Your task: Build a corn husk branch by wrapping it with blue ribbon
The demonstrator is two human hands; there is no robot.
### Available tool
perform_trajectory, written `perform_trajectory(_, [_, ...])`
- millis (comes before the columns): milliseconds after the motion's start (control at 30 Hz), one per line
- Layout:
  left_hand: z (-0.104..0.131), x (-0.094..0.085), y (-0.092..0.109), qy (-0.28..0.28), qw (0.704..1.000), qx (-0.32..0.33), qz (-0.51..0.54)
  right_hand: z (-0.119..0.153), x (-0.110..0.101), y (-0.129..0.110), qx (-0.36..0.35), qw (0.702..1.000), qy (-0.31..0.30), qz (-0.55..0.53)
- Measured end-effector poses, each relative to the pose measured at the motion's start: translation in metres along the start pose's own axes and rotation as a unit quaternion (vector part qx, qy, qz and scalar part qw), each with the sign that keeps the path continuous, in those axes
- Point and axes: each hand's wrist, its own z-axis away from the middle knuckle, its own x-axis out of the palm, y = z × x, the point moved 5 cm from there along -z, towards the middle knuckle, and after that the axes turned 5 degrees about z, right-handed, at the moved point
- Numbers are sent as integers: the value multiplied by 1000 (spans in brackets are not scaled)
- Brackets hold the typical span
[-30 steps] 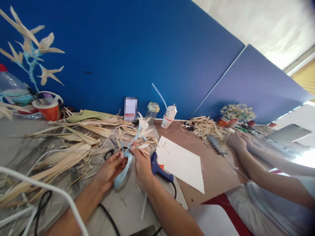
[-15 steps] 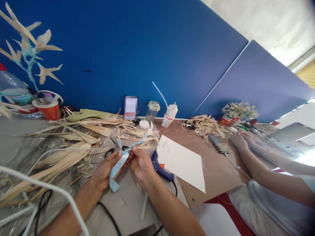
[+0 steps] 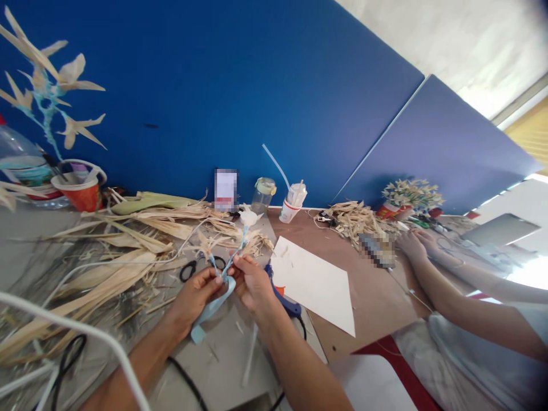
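Between my two hands is a corn-husk flower stem (image 3: 229,262) wrapped in light blue, forked into two branches with pale husk petals at the tips. My left hand (image 3: 204,286) pinches the stem low, near the fork. The fingers of my right hand (image 3: 250,279) are closed on the longer branch. From the fork a light blue ribbon (image 3: 210,310) loops under my fingers, its loose end hanging down toward the table. Black-handled scissors (image 3: 188,270) lie just behind my left hand. A blue glue gun (image 3: 291,307) rests right of my right hand, partly hidden by it.
Dried corn husks (image 3: 124,265) cover the left of the table. A white sheet (image 3: 317,285) lies to the right. At the back stand a clear bottle (image 3: 262,197) and a paper cup (image 3: 290,211). A white cable (image 3: 81,319) crosses the near left. A co-worker's arms (image 3: 454,285) rest at the right.
The stem has tilted more upright between my hands. The ribbon has swung from hanging straight on the left into a loop beneath my fingers. My right hand has shifted slightly.
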Motion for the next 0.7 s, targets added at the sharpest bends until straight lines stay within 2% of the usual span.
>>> perform_trajectory(100, [-3, -3, -1, 16, 1000, 7, -1, 1, 0, -3, -45, 997, -2, 56])
perform_trajectory(233, [-4, 0, 1, -7, 1000, -1, -21, 3, 3, -6, -111, 985, -5, 133])
perform_trajectory(400, [1, 1, 7, 3, 1000, 6, -15, 6, 11, -11, -148, 975, -47, 159])
perform_trajectory(533, [2, 1, 6, -11, 1000, -4, 12, 10, 14, -17, -209, 955, -49, 203])
perform_trajectory(600, [3, 1, 4, -16, 1000, -6, 26, 13, 13, -20, -257, 926, -47, 274])
perform_trajectory(633, [3, 1, 3, -14, 999, -8, 33, 15, 13, -23, -297, 898, -43, 322])
perform_trajectory(700, [4, 2, 2, -2, 999, -16, 48, 22, 13, -30, -401, 815, -33, 418])
